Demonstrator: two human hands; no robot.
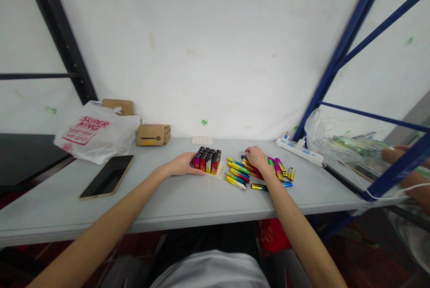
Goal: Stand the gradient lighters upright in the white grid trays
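Several lighters with dark tops stand upright in close rows near the middle of the table. My left hand grips this group from its left side, thumb in front and fingers partly hidden behind. A cream holed tray shows under the group at the right. My right hand is over a loose pile of colourful lighters, fingers curled downward; what they pinch is hidden. Left of that hand, several lighters lie side by side. More metallic lighters lie to its right.
Another cream tray lies by the wall. On the left are a phone, a plastic bag and a cardboard box. A power strip lies beside the blue frame. Another person's arm shows at far right.
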